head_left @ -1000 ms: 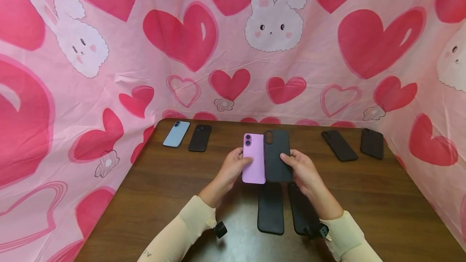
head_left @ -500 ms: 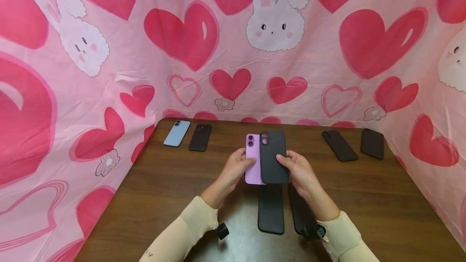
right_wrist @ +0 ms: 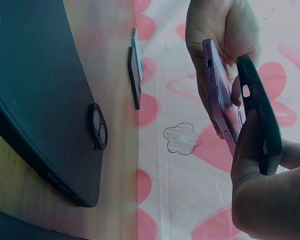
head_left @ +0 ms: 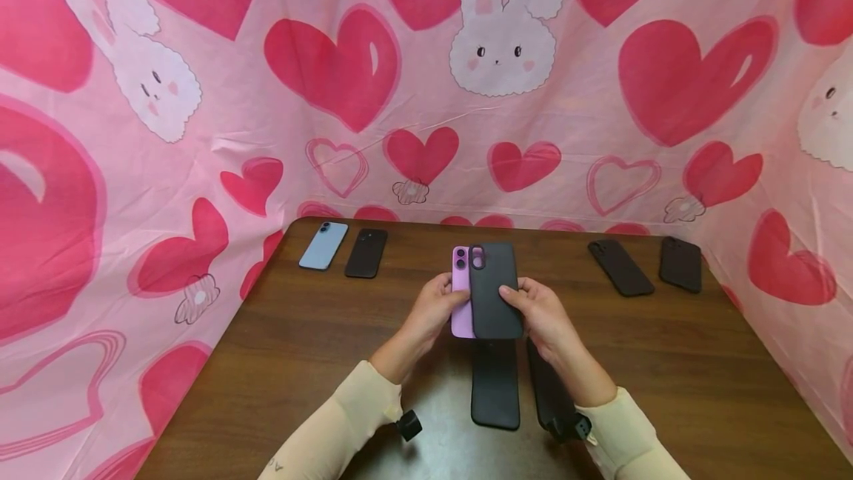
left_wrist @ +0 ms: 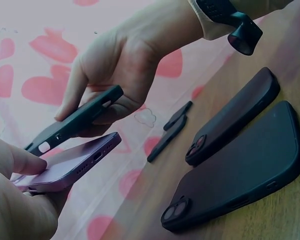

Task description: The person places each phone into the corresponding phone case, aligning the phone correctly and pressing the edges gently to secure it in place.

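Over a wooden table [head_left: 320, 347], the left hand [head_left: 429, 310] pinches a purple phone [head_left: 463, 322], partly hidden by the black case [head_left: 492, 313] pinched in the right hand [head_left: 543, 310]. Two black slabs [head_left: 495, 387] lie nearer; farther back, a pale blue phone [head_left: 323, 246] and dark phone [head_left: 366, 252] left, two dark slabs [head_left: 621, 267] right.

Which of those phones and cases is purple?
The purple phone held in the left hand, partly behind the dark case in the right hand from the head view. Only it is purple: the far-left phone is light blue, the rest look dark.
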A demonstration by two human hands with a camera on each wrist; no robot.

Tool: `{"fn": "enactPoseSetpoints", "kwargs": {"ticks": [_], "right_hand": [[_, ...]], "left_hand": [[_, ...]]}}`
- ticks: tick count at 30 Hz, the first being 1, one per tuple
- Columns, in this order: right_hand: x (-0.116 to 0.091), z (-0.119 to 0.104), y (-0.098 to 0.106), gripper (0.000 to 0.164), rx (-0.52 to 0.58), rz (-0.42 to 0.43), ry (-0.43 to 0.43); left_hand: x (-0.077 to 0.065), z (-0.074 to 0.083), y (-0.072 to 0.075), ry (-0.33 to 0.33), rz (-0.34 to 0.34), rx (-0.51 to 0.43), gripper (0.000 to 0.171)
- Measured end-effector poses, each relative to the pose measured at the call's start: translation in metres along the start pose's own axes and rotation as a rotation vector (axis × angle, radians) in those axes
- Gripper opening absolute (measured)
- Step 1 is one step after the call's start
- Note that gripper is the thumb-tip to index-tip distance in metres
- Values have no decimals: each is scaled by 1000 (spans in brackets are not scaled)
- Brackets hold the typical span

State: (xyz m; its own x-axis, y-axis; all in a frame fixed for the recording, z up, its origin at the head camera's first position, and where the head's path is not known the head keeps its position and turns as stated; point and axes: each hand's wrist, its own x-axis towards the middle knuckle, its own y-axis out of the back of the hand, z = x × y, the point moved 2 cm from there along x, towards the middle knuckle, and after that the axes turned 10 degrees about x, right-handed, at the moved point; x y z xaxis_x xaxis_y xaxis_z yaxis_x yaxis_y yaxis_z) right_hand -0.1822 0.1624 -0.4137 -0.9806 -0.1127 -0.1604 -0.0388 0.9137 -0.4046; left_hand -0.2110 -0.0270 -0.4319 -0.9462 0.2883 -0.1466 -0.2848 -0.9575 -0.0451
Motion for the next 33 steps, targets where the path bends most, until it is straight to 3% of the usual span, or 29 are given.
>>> {"fn": "enactPoseSetpoints", "kwargs": {"ticks": [10, 17, 21, 27, 33], "right_hand": [[1, 2, -4, 17, -33, 2, 26], [0, 0, -6, 27, -92, 32, 38], [0, -1, -7, 31, -146, 44, 38], [0, -2, -7, 36, -294, 40, 2], [1, -6, -6, 41, -557, 63, 43]], "left_hand": [[1, -2, -8, -32, 20, -25, 37], [0, -1, -12, 7, 35, -132, 36], [0, 0, -13, 15, 20, -118, 38], [0, -2, -13, 8, -18, -38, 44], [1, -4, -14, -4, -25, -53, 42]]}}
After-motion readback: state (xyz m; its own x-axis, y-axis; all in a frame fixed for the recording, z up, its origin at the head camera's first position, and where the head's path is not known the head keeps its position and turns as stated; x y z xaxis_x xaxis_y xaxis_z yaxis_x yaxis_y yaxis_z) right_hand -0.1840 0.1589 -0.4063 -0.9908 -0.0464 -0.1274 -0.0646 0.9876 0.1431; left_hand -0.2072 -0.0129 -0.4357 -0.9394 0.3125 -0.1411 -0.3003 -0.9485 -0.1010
